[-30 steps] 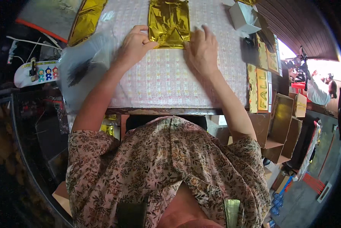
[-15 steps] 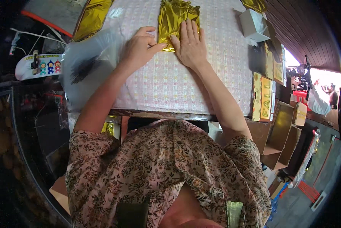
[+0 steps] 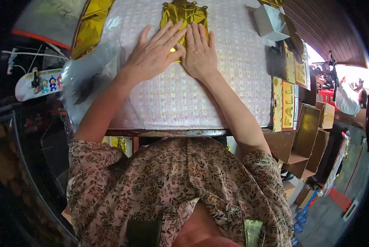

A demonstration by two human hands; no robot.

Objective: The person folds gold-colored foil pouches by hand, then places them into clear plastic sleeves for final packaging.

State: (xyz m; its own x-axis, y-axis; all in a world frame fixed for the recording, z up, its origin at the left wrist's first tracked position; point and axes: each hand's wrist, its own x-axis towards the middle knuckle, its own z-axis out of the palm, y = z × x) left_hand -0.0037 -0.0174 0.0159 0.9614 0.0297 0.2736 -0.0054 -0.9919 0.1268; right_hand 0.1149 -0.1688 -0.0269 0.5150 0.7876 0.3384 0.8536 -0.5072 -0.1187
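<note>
A shiny gold foil piece [image 3: 184, 12], with small loops along its far edge, lies flat at the far middle of the cloth-covered table [image 3: 168, 103]. My left hand [image 3: 155, 51] rests palm down, its spread fingertips over the foil's left side and near edge. Beside it my right hand [image 3: 199, 53] lies flat, fingers stretched out over the foil's right part. The two thumbs come close together at the near edge. Both hands cover much of the foil's nearer half, and neither grips anything.
Clear plastic sheets or bags [image 3: 89, 78] lie at the table's left edge, below more gold foil [image 3: 91, 29]. A white open box [image 3: 271, 24] stands at the far right. Cardboard boxes [image 3: 303, 136] are stacked off the right edge. Beyond them another person [image 3: 348, 99] is partly visible.
My left hand has opened from beside the foil's edge and moved right to lie over it. My right hand stays flat on the foil. The whole view has shifted slightly.
</note>
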